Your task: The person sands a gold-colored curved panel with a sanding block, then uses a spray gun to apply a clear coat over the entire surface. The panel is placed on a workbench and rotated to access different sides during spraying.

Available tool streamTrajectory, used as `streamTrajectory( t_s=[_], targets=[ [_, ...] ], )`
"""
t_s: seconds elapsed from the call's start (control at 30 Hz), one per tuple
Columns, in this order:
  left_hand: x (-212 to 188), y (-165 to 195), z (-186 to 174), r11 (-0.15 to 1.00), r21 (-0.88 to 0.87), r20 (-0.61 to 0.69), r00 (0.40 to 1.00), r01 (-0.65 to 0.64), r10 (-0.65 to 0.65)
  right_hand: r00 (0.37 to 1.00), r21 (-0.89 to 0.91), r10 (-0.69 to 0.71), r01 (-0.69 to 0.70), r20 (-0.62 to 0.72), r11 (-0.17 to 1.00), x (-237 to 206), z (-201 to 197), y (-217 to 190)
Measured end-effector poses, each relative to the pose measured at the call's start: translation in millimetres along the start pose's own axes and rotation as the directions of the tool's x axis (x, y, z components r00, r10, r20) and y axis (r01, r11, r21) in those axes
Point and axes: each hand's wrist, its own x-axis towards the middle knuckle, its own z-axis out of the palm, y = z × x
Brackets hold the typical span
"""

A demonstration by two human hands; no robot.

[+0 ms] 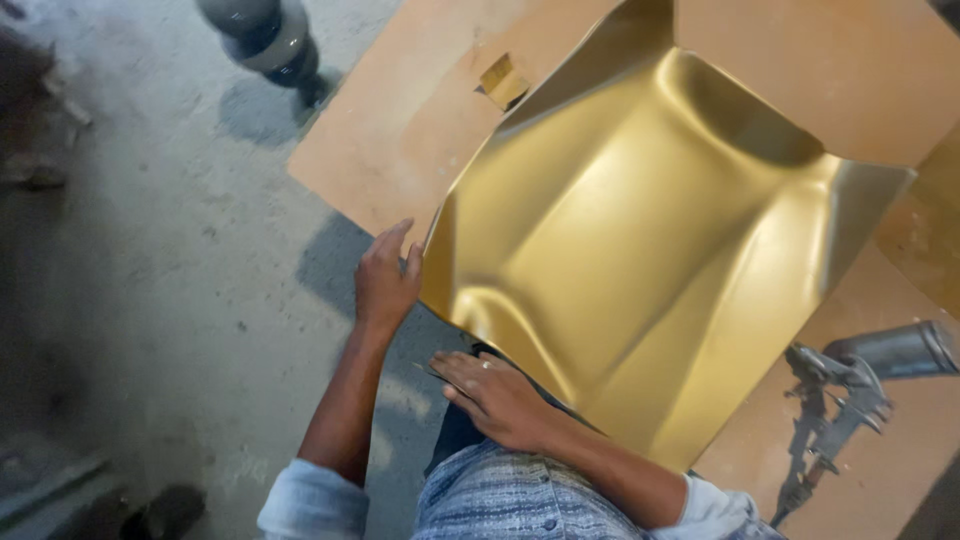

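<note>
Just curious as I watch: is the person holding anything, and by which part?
Yes. The left hand grips the gold metal sheet at its left corner edge; the right hand rests at its near bottom edge, grip unclear.

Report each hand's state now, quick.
Left hand: fingers gripping the edge of the gold metal sheet.
Right hand: fingers extended, resting at the sheet's lower edge, holding nothing visible.

Dim, warm light is falling from above, glaring in soft bands across the gold metal sheet (640, 240). Shadows are pooling along the concrete floor (150, 280), whose left edge is blurring into murk.
</note>
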Motion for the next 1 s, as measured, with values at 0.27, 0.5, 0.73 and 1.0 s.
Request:
streamTrajectory(
  t_s=[0.27, 0.5, 0.73, 1.0],
  targets=[
    [-2, 83, 108, 0.942, 0.239, 0.291, 0.943, -0.237, 0.164, 0.412, 0.811, 0.805, -0.220, -0.426, 0.542, -232, -44, 120],
    [-50, 112, 160, 0.850, 0.502, 0.338, 0.941, -0.160, -0.022, -0.454, 0.807, 0.714, -0.019, -0.533, 0.590, -427, 5, 182],
    [-126, 163, 182, 0.922, 0.374, 0.507, 0.855, -0.102, -0.111, -0.492, 0.735, 0.742, 0.264, -0.454, 0.625, -495, -61, 254],
    [10, 170, 88, 0.949, -0.299, -0.154, 0.986, -0.103, 0.058, -0.350, 0.804, 0.736, -0.102, -0.580, 0.585, -468, -101, 273]
  ],
)
